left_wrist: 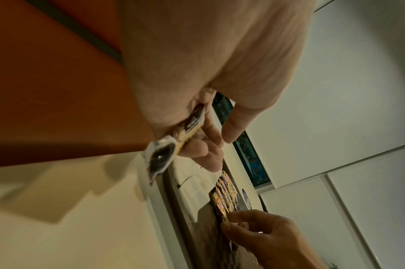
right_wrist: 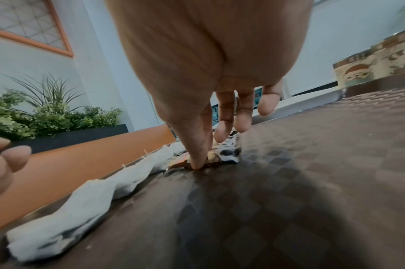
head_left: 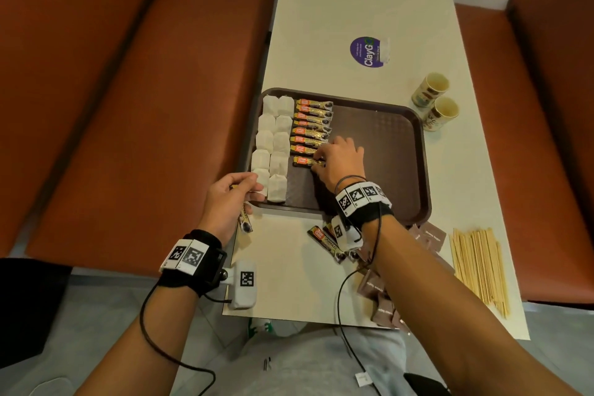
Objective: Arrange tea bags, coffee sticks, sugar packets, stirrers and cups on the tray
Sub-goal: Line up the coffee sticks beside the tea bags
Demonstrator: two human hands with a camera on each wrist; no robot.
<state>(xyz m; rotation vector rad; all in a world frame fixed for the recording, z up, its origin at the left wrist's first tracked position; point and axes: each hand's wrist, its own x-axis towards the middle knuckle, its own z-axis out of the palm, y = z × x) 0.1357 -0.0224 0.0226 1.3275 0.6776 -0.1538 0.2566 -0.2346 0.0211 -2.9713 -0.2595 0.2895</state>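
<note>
A brown tray [head_left: 382, 145] holds two columns of white tea bags [head_left: 273, 145] along its left side and a column of coffee sticks [head_left: 311, 122] beside them. My right hand [head_left: 318, 159] is low over the tray; thumb and forefinger pinch the nearest coffee stick [head_left: 303, 161] in that column. In the right wrist view the thumb [right_wrist: 198, 160] presses that stick [right_wrist: 219, 156] onto the tray floor [right_wrist: 288, 182]. My left hand [head_left: 249, 186] hovers at the tray's near left corner, gripping another coffee stick [head_left: 245, 224] whose end hangs out below the fingers [left_wrist: 162, 158].
Two loose coffee sticks [head_left: 324, 241] lie on the cream table just in front of the tray. Brown sugar packets [head_left: 379, 292] are partly under my right forearm, wooden stirrers [head_left: 479, 267] lie at the right, and two paper cups [head_left: 435, 100] stand beyond the tray's right corner. Orange benches flank the table.
</note>
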